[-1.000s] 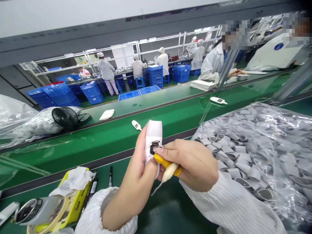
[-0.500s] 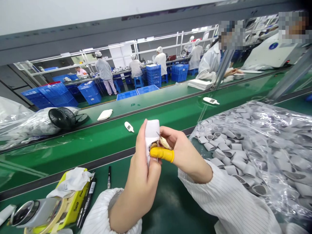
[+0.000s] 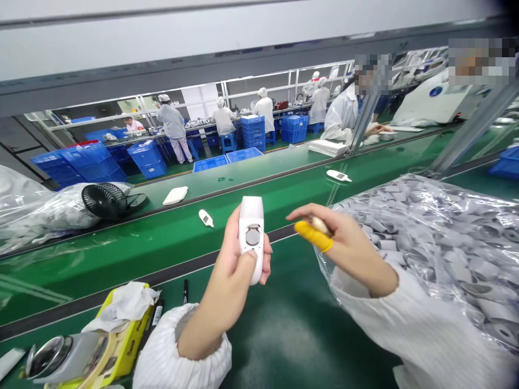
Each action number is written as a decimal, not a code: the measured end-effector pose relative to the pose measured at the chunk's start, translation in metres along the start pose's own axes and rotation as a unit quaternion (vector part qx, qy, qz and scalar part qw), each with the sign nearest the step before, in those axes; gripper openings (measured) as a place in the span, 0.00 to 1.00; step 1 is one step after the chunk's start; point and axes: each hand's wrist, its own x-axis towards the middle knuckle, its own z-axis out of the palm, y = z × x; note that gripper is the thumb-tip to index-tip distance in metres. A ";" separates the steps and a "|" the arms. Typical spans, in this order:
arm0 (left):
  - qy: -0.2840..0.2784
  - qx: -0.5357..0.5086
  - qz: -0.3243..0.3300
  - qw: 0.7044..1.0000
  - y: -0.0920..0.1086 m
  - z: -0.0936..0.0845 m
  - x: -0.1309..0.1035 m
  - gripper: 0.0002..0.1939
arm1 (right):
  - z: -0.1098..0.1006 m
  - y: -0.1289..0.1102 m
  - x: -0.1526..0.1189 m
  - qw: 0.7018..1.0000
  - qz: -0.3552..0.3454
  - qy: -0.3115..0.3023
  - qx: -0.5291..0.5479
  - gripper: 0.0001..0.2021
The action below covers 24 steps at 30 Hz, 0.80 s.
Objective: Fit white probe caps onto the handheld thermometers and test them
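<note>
Upright in my left hand (image 3: 233, 270) is a white handheld device (image 3: 252, 210), its back facing me. My fingers wrap round it and the thumb presses its lower part. A round silver coin battery (image 3: 253, 236) shows in the opening in its back. My right hand (image 3: 344, 240) is apart from the device, to its right, with the index finger stretched out. A yellow finger cot (image 3: 312, 235) covers its thumb. Between thumb and fingers shows something cream-coloured (image 3: 320, 224), perhaps another finger cot; I cannot tell.
Two white devices with small screens (image 3: 206, 218) (image 3: 338, 175) lie on the green belt (image 3: 275, 200). A clear bag of grey-white plastic parts (image 3: 438, 254) fills the right side. At left are a yellow tray (image 3: 133, 346), a marker (image 3: 185, 292) and a black fan (image 3: 106, 201). Co-workers sit beyond.
My right hand has drawn away from the device's opening to the right. The battery now shows uncovered, while my left hand keeps its hold.
</note>
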 end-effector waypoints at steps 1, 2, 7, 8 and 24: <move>-0.001 -0.011 0.001 1.000 0.003 -0.002 0.001 0.36 | -0.010 0.012 -0.004 0.996 0.007 0.001 -0.087 0.13; 0.000 -0.017 0.003 1.000 0.005 -0.003 0.001 0.36 | -0.020 0.027 -0.008 0.983 0.027 -0.005 -0.180 0.12; 0.007 -0.020 -0.005 1.000 0.009 -0.003 0.003 0.38 | -0.047 0.107 -0.033 0.854 0.125 -0.073 -0.501 0.11; 0.009 -0.016 -0.011 1.000 0.007 -0.002 0.004 0.38 | -0.050 0.120 -0.038 0.846 0.128 -0.066 -0.514 0.11; 0.174 0.603 -0.030 0.778 -0.069 -0.056 0.080 0.20 | -0.048 0.183 -0.060 0.838 0.087 -0.105 -0.528 0.17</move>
